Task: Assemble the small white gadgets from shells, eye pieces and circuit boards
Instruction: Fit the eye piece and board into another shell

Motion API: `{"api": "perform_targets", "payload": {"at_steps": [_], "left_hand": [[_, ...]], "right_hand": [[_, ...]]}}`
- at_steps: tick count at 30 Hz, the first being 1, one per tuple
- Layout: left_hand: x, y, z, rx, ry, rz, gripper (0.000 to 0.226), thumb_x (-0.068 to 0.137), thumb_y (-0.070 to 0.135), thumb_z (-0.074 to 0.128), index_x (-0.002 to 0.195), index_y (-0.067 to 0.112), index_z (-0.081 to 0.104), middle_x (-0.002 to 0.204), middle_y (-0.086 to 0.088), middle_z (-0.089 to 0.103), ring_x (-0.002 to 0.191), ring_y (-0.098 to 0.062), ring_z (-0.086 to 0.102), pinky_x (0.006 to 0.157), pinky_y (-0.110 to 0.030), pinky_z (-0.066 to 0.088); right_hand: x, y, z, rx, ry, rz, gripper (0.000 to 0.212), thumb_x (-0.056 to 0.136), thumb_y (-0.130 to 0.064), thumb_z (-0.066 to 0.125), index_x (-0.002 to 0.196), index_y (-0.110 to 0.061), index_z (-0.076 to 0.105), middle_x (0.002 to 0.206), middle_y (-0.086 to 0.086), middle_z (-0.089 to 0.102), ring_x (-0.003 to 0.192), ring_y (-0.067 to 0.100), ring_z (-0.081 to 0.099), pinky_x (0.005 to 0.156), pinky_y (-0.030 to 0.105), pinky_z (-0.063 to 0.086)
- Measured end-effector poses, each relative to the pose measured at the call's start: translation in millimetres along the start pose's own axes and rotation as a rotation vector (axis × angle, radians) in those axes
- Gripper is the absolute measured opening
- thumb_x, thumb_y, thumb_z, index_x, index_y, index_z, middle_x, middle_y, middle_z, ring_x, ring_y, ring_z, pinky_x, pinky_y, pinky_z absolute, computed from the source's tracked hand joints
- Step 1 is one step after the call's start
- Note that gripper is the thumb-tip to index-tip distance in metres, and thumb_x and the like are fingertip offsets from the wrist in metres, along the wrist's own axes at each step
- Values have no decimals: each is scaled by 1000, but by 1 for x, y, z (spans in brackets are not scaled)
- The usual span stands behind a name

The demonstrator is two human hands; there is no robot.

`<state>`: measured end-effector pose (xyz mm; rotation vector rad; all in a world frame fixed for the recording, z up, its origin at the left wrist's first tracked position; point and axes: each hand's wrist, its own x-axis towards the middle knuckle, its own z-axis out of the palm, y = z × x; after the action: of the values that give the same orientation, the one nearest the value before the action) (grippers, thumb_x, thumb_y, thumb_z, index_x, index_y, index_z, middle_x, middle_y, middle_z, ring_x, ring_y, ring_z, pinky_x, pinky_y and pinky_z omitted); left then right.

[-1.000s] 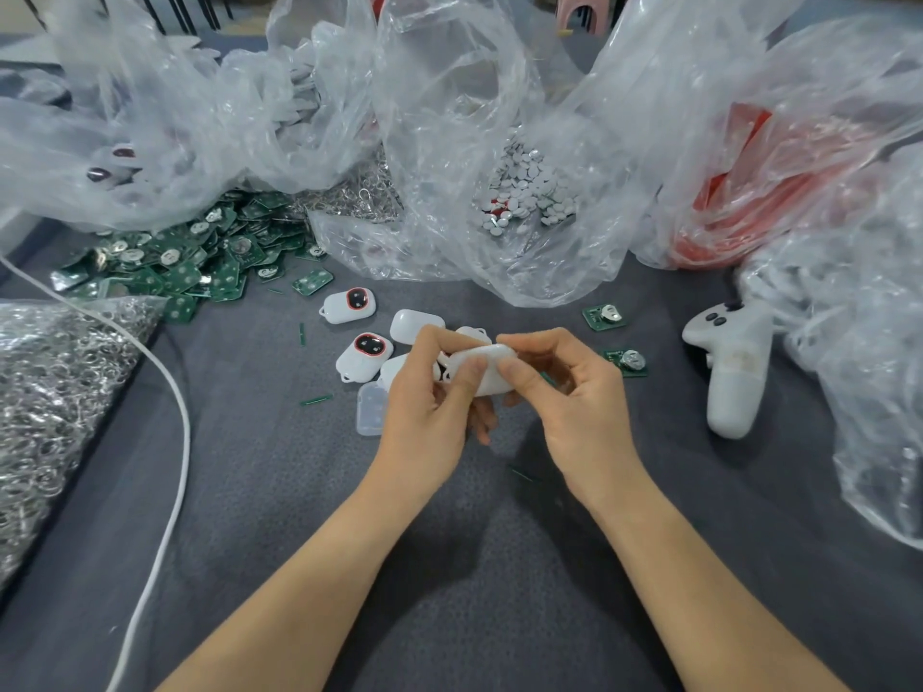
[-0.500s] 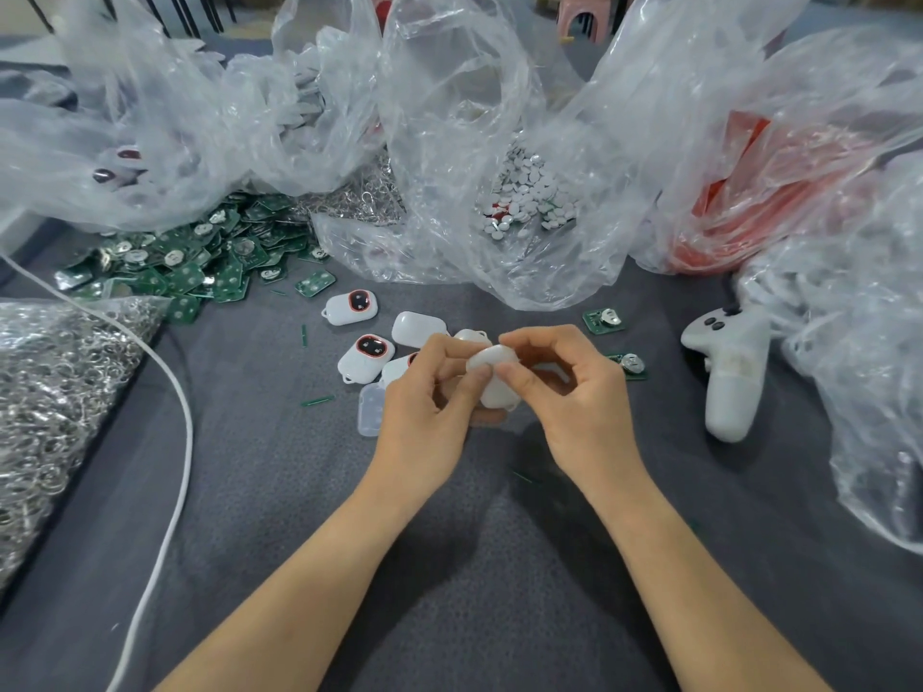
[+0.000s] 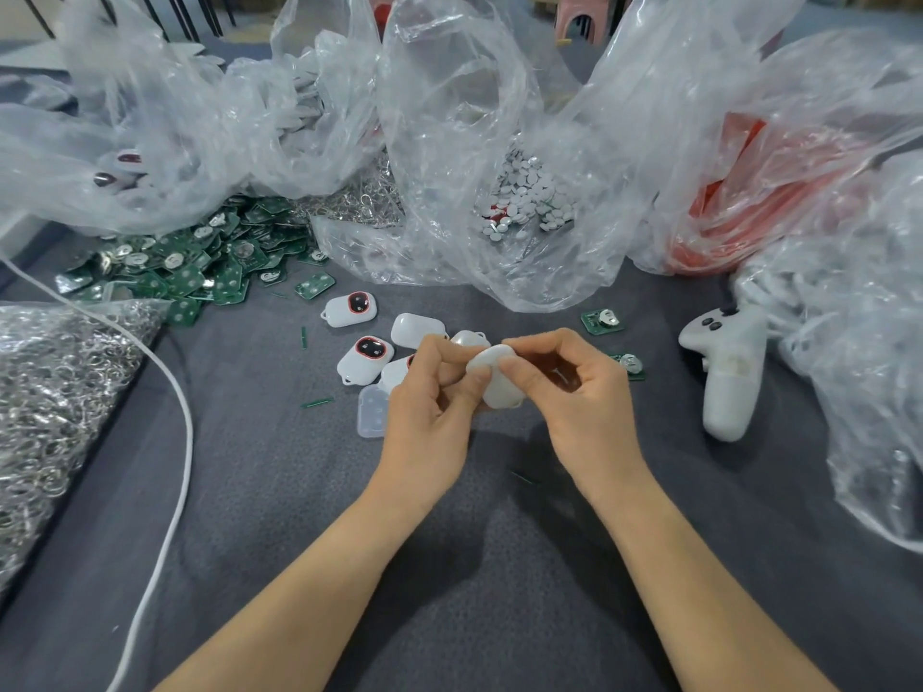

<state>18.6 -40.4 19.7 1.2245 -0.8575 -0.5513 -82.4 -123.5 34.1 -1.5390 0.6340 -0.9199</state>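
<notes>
Both hands hold one small white gadget (image 3: pixel 497 379) just above the grey cloth. My left hand (image 3: pixel 432 402) pinches its left side with thumb and fingers, and my right hand (image 3: pixel 574 392) pinches its top right. Its face is turned away from me. Behind the hands lie two white gadgets with red-ringed dark eye pieces (image 3: pixel 349 308) (image 3: pixel 366 357), plain white shells (image 3: pixel 417 329) and a clear shell (image 3: pixel 372 409). A heap of green circuit boards (image 3: pixel 200 264) sits at the back left. Two single boards (image 3: pixel 602 322) (image 3: pixel 630 364) lie right of my hands.
Clear plastic bags (image 3: pixel 449 142) crowd the back; one holds small white discs (image 3: pixel 524 202), another red parts (image 3: pixel 749 212). A bag of metal rings (image 3: pixel 55 392) lies left, crossed by a white cable (image 3: pixel 175 417). A white controller (image 3: pixel 726 372) lies right.
The gadget has been turned between my fingers from lying crosswise to standing more on end. Both hands stay in about the same place.
</notes>
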Motion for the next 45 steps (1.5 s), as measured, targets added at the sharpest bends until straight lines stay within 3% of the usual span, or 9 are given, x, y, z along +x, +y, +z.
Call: {"api": "perform_targets", "payload": {"at_steps": [6,13,23,28,32,37,40,42,45], "left_hand": [[4,-1,-4,-337,46,-92,15,89,8,51,102,4,45,109,-20,68,103,-28,67,82,-30,55],[4,-1,-6,25,11,60,22,95,8,52,108,22,62,99,14,71,95,-7,67,77,-18,54],[4,-3,-8,52,7,17,7,91,24,58,87,17,60,95,12,71,72,-8,66,57,-24,54],[5,-1,-9,99,5,2,16,90,25,57,92,10,61,87,8,70,68,-9,64,52,-23,53],[4,2,-11,119,-5,19,11,94,13,58,100,22,59,94,2,69,73,-13,67,57,-25,55],[10,3,-35,493,254,203,32,88,10,63,99,40,57,97,17,67,90,-2,64,80,-22,50],[13,-1,-46,755,304,225,31,81,2,67,105,21,62,105,9,65,105,-3,56,91,-13,39],[12,-5,-45,958,321,267,30,77,11,69,107,11,64,110,-1,66,119,-25,53,101,-32,37],[6,-10,-39,1164,255,87,51,82,33,65,130,19,53,139,-3,50,140,-29,29,112,-49,20]], "right_hand": [[-2,6,4,-7,-21,46,18,82,-11,72,91,-25,70,80,1,72,68,13,67,68,25,54],[-2,8,2,-111,55,-82,20,81,-14,73,97,-26,71,94,-2,69,89,16,66,82,43,55],[-4,2,-1,-28,-47,-57,17,86,-1,66,91,-17,68,89,10,66,72,14,62,56,18,50],[-4,5,-1,-10,-60,-32,13,86,-3,66,88,-16,68,83,9,67,66,14,62,55,19,50],[-2,5,1,79,-61,6,17,83,-6,69,97,-17,71,89,6,71,76,15,67,64,25,56],[1,3,2,238,-12,74,25,86,-5,64,107,-17,68,84,-5,68,73,13,67,67,23,56],[0,4,-1,241,41,89,19,89,-9,61,102,-19,70,83,2,67,68,12,65,66,25,56],[-1,5,-3,219,78,83,15,90,-11,60,97,-18,71,78,0,68,66,12,63,64,26,56],[-2,7,-5,193,134,78,14,93,-12,59,93,-17,71,69,-4,67,60,11,60,60,26,55]]}}
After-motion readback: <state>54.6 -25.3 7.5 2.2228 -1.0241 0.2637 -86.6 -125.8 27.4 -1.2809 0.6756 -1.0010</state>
